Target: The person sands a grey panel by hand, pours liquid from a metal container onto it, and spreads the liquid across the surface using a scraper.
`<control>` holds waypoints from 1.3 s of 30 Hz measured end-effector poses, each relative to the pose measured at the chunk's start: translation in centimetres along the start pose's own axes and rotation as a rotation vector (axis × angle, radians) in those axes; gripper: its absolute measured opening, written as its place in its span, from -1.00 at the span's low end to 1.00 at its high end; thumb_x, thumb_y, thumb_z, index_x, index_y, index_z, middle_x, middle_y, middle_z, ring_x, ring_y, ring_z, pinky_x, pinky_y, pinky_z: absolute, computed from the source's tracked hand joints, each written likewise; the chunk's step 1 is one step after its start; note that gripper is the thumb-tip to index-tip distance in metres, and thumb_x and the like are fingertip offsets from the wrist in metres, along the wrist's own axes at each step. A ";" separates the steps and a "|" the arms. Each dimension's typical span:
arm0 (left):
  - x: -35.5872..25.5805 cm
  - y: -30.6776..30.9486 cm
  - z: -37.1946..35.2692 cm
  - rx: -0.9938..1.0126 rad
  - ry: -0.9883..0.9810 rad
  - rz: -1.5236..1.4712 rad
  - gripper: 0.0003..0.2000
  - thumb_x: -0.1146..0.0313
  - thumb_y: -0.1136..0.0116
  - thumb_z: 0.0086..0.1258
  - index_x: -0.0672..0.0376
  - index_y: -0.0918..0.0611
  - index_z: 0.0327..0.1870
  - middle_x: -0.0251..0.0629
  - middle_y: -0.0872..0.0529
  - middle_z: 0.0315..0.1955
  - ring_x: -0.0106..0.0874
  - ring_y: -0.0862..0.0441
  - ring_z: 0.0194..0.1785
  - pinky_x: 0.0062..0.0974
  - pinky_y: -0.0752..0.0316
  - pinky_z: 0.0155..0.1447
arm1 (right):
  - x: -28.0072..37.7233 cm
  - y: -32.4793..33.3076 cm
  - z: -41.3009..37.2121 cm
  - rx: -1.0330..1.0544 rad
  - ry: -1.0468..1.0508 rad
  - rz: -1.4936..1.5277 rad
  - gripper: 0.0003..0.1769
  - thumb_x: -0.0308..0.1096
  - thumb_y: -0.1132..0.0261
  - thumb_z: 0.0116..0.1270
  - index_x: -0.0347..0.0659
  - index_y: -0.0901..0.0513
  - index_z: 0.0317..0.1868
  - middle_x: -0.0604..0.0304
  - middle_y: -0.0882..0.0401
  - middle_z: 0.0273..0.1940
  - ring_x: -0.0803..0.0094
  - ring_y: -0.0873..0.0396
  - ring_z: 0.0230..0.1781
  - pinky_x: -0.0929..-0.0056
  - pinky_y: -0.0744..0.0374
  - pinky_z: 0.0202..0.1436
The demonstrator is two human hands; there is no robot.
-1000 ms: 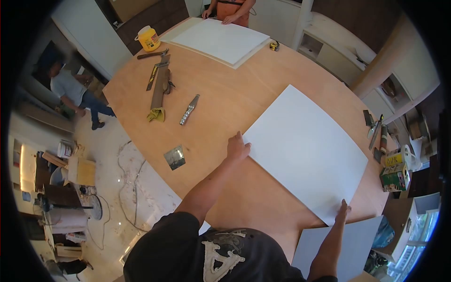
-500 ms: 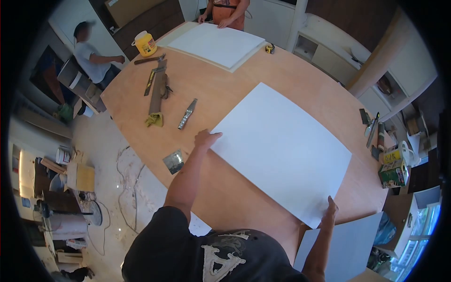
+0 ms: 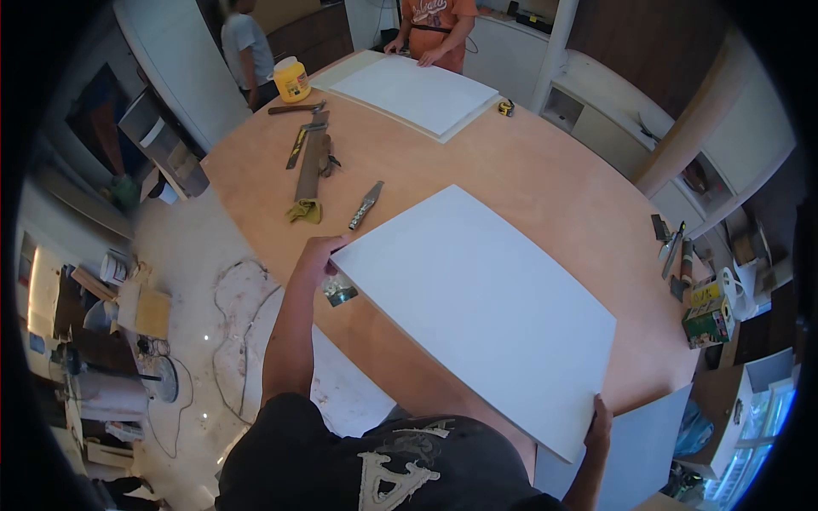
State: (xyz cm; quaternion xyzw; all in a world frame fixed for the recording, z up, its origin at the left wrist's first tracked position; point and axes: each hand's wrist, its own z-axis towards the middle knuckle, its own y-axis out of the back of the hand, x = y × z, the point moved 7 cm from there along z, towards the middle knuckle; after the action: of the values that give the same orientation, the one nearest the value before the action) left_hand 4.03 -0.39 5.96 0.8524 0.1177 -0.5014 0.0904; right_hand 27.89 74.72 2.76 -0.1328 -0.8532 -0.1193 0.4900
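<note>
A large white panel (image 3: 486,315) lies between my two hands over the wooden table (image 3: 545,170), its near edge toward my body. My left hand (image 3: 321,255) grips the panel's left corner. At the lower right corner, my right hand (image 3: 599,422) holds the panel's edge, fingers partly hidden under it. Just below my left hand, a small shiny square (image 3: 340,290) is partly covered. A putty knife or scraper (image 3: 366,205) rests on the table beyond the panel's left corner.
At the far end, a person in orange (image 3: 436,34) touches another white panel (image 3: 413,94). A yellow tub (image 3: 292,81), hammer (image 3: 298,108) and tape measure (image 3: 506,108) lie nearby. A green box (image 3: 709,324) stands right. Another person (image 3: 247,51) stands back left.
The white panel has moved toward my body and left, its left corner now near the shiny square. Both hands moved with it. The person at back left has shifted.
</note>
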 end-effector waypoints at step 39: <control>-14.5 -22.4 13.4 -0.077 -0.174 0.424 -0.46 0.01 -0.24 0.26 0.34 -0.74 0.06 0.11 -0.79 -0.01 -0.12 -0.75 0.13 -0.28 -0.59 0.20 | 16.2 7.2 14.6 -0.225 0.244 -0.036 -0.30 0.12 -0.23 0.58 -0.39 -0.51 0.35 0.00 -0.65 0.18 0.27 -0.63 0.08 0.25 -0.61 0.19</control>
State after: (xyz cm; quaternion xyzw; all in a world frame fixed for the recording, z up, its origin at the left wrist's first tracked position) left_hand -20.49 15.79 11.43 0.8074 -0.0530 -0.5381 0.2361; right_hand 10.82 88.12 10.21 -0.1562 -0.7708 -0.2380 0.5699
